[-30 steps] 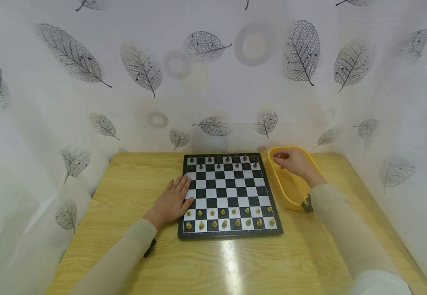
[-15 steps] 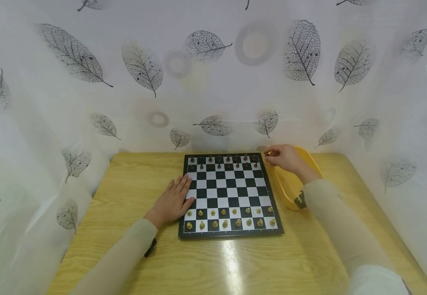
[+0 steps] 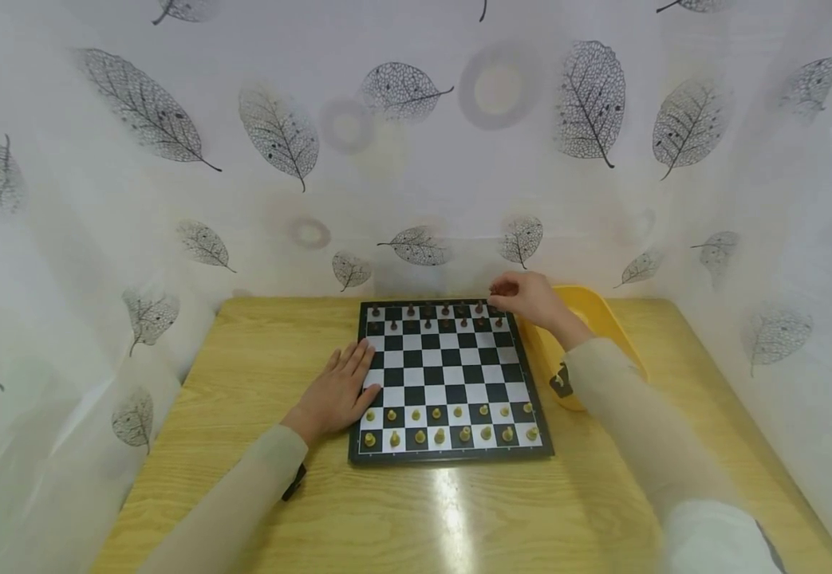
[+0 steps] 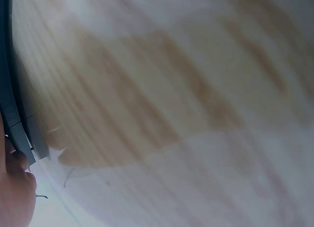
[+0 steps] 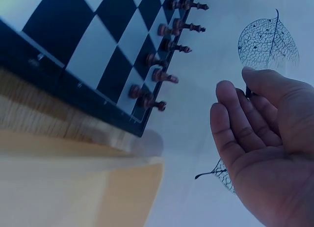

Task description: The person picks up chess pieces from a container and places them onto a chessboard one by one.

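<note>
A black-and-white chessboard (image 3: 430, 359) lies on the table, with yellow chess pieces in two rows on its near side. Dark red chess pieces (image 5: 157, 75) fill most of two rows at the far side. My left hand (image 3: 333, 399) rests flat on the board's left edge, fingers straight. Only part of that left hand (image 4: 17, 200) shows in the left wrist view, beside the board's dark edge. Over the board's far right corner is my right hand (image 3: 526, 296), its thumb and fingertips pinching a dark chess piece (image 5: 248, 92), mostly hidden by the fingers.
A yellow plastic basket (image 3: 605, 319) stands close to the board's right side, under my right forearm. The wooden table (image 3: 265, 335) ends at a pale curtain (image 3: 416, 175) with leaf prints, behind and on both sides.
My right hand has moved left from over the yellow basket to the board's far right corner, carrying the dark chess piece. The left hand has stayed in place.
</note>
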Demonstrator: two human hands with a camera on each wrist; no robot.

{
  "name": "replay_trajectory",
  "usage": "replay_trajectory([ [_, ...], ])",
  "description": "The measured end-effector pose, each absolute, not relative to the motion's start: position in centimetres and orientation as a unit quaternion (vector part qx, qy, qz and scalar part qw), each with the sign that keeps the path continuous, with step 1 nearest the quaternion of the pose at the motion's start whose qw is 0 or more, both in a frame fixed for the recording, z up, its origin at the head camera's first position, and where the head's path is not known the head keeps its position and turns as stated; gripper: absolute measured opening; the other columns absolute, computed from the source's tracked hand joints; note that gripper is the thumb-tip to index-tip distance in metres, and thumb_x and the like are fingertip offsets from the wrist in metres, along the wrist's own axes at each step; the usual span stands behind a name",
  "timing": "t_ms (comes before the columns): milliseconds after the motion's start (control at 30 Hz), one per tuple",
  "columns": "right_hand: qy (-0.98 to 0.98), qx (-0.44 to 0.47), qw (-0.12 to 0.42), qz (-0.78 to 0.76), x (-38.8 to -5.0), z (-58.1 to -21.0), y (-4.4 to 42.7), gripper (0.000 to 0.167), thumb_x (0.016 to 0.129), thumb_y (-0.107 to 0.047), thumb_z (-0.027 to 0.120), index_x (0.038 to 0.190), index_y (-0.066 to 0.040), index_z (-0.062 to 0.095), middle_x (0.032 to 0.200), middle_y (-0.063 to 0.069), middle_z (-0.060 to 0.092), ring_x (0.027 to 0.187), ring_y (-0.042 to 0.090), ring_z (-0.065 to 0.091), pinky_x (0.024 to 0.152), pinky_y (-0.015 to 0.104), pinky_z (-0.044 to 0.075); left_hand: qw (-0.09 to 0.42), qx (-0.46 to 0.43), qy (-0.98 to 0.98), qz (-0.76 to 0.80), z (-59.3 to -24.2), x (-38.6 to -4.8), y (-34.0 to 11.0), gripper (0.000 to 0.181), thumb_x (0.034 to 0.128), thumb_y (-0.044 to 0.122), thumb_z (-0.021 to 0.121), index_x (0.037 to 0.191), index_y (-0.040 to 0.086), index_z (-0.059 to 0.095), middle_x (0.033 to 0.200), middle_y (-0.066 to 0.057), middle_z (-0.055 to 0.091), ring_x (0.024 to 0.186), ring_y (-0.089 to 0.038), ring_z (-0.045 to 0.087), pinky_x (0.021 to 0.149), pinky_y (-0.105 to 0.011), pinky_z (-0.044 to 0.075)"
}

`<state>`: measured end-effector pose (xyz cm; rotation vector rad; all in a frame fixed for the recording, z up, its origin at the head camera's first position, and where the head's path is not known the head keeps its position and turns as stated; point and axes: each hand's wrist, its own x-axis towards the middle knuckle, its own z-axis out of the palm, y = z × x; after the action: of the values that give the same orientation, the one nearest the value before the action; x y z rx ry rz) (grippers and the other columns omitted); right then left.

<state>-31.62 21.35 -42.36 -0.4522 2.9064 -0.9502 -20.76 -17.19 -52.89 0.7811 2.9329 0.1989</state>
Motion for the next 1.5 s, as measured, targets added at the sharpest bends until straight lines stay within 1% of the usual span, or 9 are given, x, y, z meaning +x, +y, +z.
replay_trajectory([
  [100, 0.937, -0.147, 0.025, -0.315, -31.9, -42.1, 20.3, 0.026, 0.099, -0.022, 0.074, 0.119, -0.004, 0.074, 0.114, 0.017, 0.075, 0.101, 0.031, 0.071, 0.09, 0.047, 0.061, 0.05, 0.255, 0.963, 0.067, -52.7, -20.7, -17.2, 0.076, 0.1128, 0.052, 0.03, 0.168, 0.002, 0.016, 0.177, -0.017, 0.011, 0.165, -0.037, 0.014, 0.134, -0.056, 0.015],
  [300, 0.93, -0.151, 0.032, -0.333, -32.5, -41.8, 18.3, 0.025, 0.099, -0.023, 0.074, 0.118, -0.006, 0.075, 0.111, 0.014, 0.077, 0.095, 0.028, 0.071, 0.086, 0.042, 0.062, 0.045, 0.255, 0.963, 0.068, -52.9, -20.7, -17.2, 0.076, 0.1127, 0.052, 0.031, 0.168, 0.001, 0.018, 0.177, -0.018, 0.012, 0.164, -0.038, 0.015, 0.133, -0.057, 0.015],
  [400, 0.924, -0.158, 0.042, -0.346, -32.8, -41.8, 17.3, 0.029, 0.099, -0.023, 0.074, 0.121, -0.004, 0.074, 0.111, 0.014, 0.076, 0.093, 0.034, 0.074, 0.081, 0.041, 0.062, 0.044, 0.256, 0.963, 0.064, -53.0, -20.8, -17.2, 0.076, 0.1127, 0.053, 0.03, 0.168, 0.001, 0.018, 0.177, -0.017, 0.012, 0.164, -0.038, 0.016, 0.133, -0.057, 0.016],
  [533, 0.919, -0.166, 0.052, -0.353, -33.1, -41.9, 16.1, 0.035, 0.101, -0.024, 0.072, 0.127, -0.001, 0.072, 0.114, 0.015, 0.076, 0.093, 0.035, 0.075, 0.076, 0.039, 0.063, 0.046, 0.257, 0.963, 0.063, -52.9, -20.7, -17.2, 0.077, 0.1124, 0.053, 0.03, 0.168, 0.002, 0.017, 0.177, -0.017, 0.012, 0.164, -0.037, 0.015, 0.134, -0.056, 0.015],
  [633, 0.921, -0.172, 0.049, -0.345, -33.4, -42.1, 15.0, 0.037, 0.1, -0.026, 0.072, 0.129, -0.002, 0.072, 0.117, 0.014, 0.076, 0.098, 0.029, 0.074, 0.082, 0.038, 0.063, 0.044, 0.258, 0.963, 0.064, -52.9, -20.7, -17.2, 0.077, 0.1123, 0.053, 0.031, 0.168, 0.001, 0.018, 0.177, -0.017, 0.012, 0.164, -0.038, 0.016, 0.133, -0.057, 0.016],
  [767, 0.92, -0.184, 0.045, -0.344, -33.8, -42.2, 13.7, 0.035, 0.099, -0.022, 0.074, 0.128, -0.002, 0.073, 0.12, 0.014, 0.076, 0.108, 0.028, 0.071, 0.095, 0.042, 0.061, 0.043, 0.258, 0.963, 0.063, -53.0, -20.7, -17.1, 0.077, 0.1124, 0.053, 0.031, 0.168, 0.001, 0.018, 0.177, -0.017, 0.012, 0.164, -0.038, 0.016, 0.134, -0.056, 0.016],
  [833, 0.917, -0.188, 0.044, -0.348, -34.1, -42.2, 13.2, 0.034, 0.099, -0.019, 0.075, 0.127, -0.001, 0.073, 0.121, 0.015, 0.076, 0.11, 0.03, 0.071, 0.099, 0.043, 0.06, 0.043, 0.258, 0.963, 0.061, -53.0, -20.7, -17.2, 0.077, 0.1126, 0.053, 0.03, 0.168, 0.002, 0.017, 0.177, -0.017, 0.012, 0.164, -0.037, 0.016, 0.134, -0.056, 0.015],
  [1233, 0.921, -0.197, 0.033, -0.336, -34.9, -43.3, 10.9, 0.03, 0.099, -0.02, 0.074, 0.123, -0.001, 0.076, 0.116, 0.014, 0.076, 0.107, 0.029, 0.07, 0.093, 0.044, 0.06, 0.044, 0.259, 0.963, 0.06, -53.1, -20.8, -17.3, 0.076, 0.1127, 0.053, 0.029, 0.168, 0.002, 0.017, 0.177, -0.017, 0.011, 0.165, -0.037, 0.014, 0.134, -0.056, 0.016],
  [1500, 0.922, -0.216, 0.038, -0.32, -35.3, -44.0, 9.3, 0.032, 0.1, -0.02, 0.073, 0.125, -0.001, 0.075, 0.118, 0.014, 0.076, 0.109, 0.029, 0.071, 0.094, 0.044, 0.06, 0.043, 0.259, 0.963, 0.056, -53.0, -20.8, -17.3, 0.077, 0.1125, 0.053, 0.031, 0.168, 0.001, 0.018, 0.177, -0.018, 0.012, 0.164, -0.038, 0.015, 0.133, -0.057, 0.016],
])
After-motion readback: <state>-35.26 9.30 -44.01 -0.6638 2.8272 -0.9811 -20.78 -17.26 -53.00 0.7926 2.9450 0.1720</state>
